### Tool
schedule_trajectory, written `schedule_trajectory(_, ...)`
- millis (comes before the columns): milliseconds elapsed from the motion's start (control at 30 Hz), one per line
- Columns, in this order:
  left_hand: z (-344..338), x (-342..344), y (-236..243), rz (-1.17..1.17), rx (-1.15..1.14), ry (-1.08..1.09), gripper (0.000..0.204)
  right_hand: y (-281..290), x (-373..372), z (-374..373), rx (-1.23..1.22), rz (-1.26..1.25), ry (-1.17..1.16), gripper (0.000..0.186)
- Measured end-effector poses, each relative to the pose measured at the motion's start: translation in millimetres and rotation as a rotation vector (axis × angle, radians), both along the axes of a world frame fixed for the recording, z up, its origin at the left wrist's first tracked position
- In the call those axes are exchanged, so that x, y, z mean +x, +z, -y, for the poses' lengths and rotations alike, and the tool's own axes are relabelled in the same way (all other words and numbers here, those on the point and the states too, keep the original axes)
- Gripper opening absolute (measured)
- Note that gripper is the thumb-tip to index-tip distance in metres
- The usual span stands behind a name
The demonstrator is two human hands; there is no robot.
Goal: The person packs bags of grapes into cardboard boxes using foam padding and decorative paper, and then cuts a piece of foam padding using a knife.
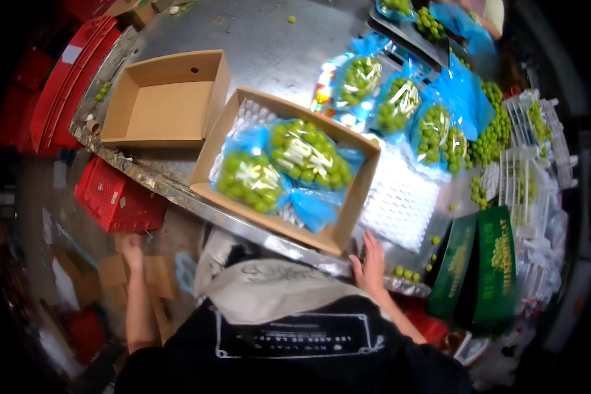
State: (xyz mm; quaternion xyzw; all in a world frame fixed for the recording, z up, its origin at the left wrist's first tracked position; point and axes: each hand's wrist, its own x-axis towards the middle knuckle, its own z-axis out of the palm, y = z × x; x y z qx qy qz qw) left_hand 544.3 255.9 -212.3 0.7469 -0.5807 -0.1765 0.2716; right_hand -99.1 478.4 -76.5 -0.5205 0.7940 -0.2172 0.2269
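A cardboard box (205, 176) stands at the metal table's near edge, with two blue-and-clear bags of green grapes (308, 154) and white foam netting inside. My right hand (370, 264) is open, its fingers stretched out beside the box's near right corner. Right of that hand's fingertips lies a sheet of white foam netting (400, 203). My left hand (132, 253) hangs off to the left, away from the table, in front of a red crate (121, 197). Its fingers are small and blurred, so whether they hold anything is unclear.
An empty cardboard box (161, 108) sits at the table's left. Bagged grapes (397, 105) lie at the right, near loose grapes (492, 125) and clear plastic baskets (525, 177). Green cartons (492, 262) stand by the right edge. Another person's arm (491, 20) shows at the far right.
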Motion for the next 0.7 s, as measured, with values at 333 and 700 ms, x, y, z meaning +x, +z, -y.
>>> schedule_trajectory(333, -130.3, -10.3, -158.9, 0.296, 1.026, 0.211, 0.044, 5.5, 6.5, 3.5, 0.147, -0.126, 0.002, 0.057)
schedule_trajectory(700, -160.2, -24.8, -160.4, 0.662, 1.028, 0.017, 0.040, -0.2, 6.8, 2.1, 0.079, -0.146, 0.042, 0.053)
